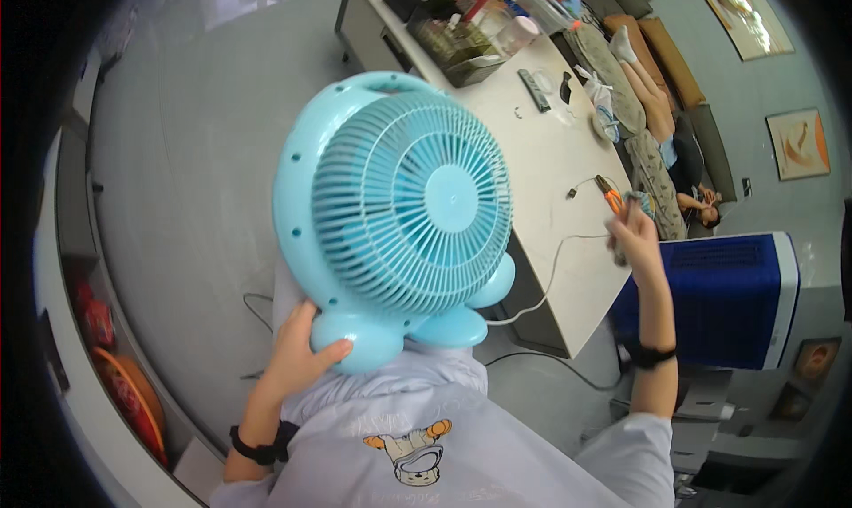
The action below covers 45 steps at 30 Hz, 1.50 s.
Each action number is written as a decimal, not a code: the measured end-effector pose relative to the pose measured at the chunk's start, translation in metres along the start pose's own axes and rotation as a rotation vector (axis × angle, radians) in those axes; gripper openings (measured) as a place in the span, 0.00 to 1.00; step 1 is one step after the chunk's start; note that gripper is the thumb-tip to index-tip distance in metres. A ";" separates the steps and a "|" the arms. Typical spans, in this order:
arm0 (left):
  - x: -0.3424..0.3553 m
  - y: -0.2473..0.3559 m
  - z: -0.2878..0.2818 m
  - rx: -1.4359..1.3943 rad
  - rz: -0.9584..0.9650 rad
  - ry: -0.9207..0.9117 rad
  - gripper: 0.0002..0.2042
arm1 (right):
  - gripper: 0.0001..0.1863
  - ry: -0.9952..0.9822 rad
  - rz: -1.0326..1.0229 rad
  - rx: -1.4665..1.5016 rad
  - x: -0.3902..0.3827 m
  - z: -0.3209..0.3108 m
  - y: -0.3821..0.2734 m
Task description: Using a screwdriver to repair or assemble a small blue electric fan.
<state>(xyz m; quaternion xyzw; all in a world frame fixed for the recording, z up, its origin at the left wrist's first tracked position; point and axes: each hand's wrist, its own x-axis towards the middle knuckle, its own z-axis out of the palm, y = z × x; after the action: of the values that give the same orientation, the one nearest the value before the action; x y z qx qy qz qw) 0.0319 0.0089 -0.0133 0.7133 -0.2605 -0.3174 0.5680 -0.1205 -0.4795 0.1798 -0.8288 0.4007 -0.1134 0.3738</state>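
Observation:
A light blue plastic fan (pixel 453 199) with a round grille and rounded feet rests on my lap, a white cable running from it across the table. My left hand (pixel 311 348) grips its lower left foot (pixel 359 343). My right hand (pixel 635 246) is raised at the table's right edge, closed on a greyish object that I cannot make out. Just beside that hand lie orange-handled pliers (pixel 611 193), with a small dark plug (pixel 572 193) to their left.
The white table (pixel 541 157) holds a remote (pixel 534 89) and a crowded bin (pixel 461 42). A person (pixel 661 118) lies on the sofa beyond. A blue cooler-like appliance (pixel 710 304) stands right. A low cabinet (pixel 71 206) with red and orange items runs along the left.

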 end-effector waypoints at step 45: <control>0.101 0.051 -0.012 -0.642 -0.039 0.592 0.22 | 0.10 0.149 -0.269 0.316 0.140 0.131 0.026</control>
<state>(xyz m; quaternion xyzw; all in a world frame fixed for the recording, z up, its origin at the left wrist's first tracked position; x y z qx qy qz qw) 0.1073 -0.0690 0.0228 0.5656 0.0387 -0.1747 0.8050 0.0197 -0.5260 0.0549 -0.7952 0.2902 -0.2847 0.4499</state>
